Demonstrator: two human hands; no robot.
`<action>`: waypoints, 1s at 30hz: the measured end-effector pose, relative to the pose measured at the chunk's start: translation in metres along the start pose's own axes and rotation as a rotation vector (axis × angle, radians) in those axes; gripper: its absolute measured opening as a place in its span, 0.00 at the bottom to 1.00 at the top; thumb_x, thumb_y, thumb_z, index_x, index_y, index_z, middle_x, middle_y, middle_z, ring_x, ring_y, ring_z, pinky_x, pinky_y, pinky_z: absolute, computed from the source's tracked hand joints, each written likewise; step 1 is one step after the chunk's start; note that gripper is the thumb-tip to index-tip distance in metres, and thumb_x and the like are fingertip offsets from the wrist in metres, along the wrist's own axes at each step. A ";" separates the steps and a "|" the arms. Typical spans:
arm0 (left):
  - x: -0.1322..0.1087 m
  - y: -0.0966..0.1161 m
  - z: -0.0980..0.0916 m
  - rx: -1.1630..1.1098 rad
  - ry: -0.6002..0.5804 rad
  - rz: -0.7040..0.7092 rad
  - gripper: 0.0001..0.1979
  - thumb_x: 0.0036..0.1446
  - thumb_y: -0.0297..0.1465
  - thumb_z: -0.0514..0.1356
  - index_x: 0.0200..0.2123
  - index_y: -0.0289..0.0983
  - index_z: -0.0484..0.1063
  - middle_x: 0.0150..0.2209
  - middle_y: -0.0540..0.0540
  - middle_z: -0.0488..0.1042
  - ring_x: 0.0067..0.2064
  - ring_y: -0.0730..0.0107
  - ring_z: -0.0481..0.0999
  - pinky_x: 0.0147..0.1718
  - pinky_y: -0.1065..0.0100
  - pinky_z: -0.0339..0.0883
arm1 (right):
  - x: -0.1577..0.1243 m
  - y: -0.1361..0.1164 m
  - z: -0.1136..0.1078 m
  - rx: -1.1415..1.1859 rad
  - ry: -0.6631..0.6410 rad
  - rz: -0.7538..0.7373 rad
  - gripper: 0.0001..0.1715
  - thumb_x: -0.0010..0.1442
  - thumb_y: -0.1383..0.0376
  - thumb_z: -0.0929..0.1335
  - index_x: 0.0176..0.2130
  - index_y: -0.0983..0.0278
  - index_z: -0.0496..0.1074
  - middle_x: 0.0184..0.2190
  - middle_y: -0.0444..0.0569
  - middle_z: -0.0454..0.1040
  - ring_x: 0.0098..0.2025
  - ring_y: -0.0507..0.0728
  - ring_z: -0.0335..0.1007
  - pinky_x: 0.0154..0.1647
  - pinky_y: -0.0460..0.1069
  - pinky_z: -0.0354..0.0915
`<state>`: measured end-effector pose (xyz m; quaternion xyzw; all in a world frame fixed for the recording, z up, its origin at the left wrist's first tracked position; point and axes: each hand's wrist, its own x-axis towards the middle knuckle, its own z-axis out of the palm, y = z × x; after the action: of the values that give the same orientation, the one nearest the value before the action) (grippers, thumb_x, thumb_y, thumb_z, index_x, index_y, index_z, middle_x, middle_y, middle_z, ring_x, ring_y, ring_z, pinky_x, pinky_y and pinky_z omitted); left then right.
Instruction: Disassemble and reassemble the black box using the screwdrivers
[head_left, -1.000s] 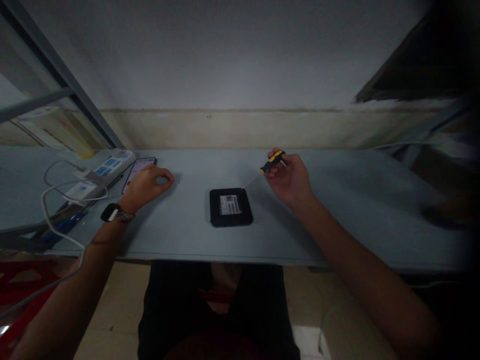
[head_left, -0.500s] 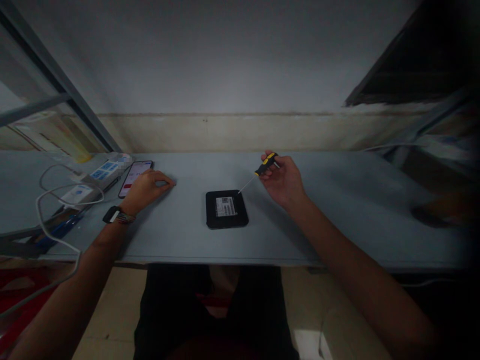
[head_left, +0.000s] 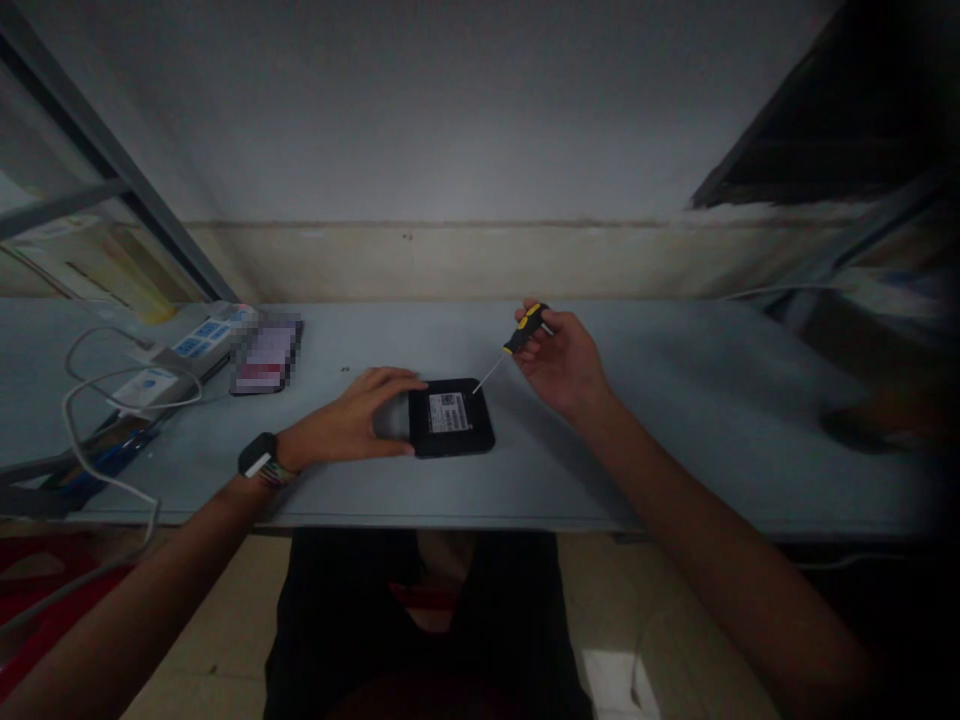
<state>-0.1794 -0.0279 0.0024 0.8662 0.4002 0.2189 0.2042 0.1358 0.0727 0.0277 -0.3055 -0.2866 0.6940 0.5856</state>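
A flat black square device (head_left: 442, 445) with a white printed label lies on the table, label up. At its left side is my left hand (head_left: 360, 415), thumb at the near corner and fingertips at the far corner, holding it between them. My right hand (head_left: 559, 365) is closed around the black and yellow handle of a screwdriver (head_left: 527, 328). The screwdriver slants down to the left, and its thin shaft ends on the device near the far right corner. A few tiny specks (head_left: 345, 369), too small to name, lie beyond my left hand.
A phone (head_left: 266, 355) lies at the left, beside a white power strip (head_left: 199, 345) with a looping white cable (head_left: 97, 465). Metal frame posts (head_left: 176, 230) rise at the left. The grey-blue table (head_left: 675, 400) ends at a wall behind. A blurred dark object (head_left: 862, 430) is at the right.
My left hand has moved right from beside the phone to the device's left side, its fingers spreading around it. The tiny specks are now uncovered. My right hand still holds the screwdriver at the device.
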 end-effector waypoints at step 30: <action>0.071 0.001 0.052 0.346 0.007 0.154 0.38 0.56 0.51 0.69 0.61 0.33 0.70 0.61 0.29 0.71 0.62 0.35 0.70 0.63 0.36 0.68 | -0.030 0.016 0.047 -0.658 -0.616 -0.485 0.11 0.69 0.62 0.77 0.50 0.61 0.80 0.41 0.44 0.83 0.26 0.45 0.71 0.25 0.42 0.70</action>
<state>-0.1089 0.0176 -0.0239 0.9156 0.3650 0.1650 0.0336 0.0933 0.0393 0.0487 -0.1798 -0.7118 0.4689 0.4910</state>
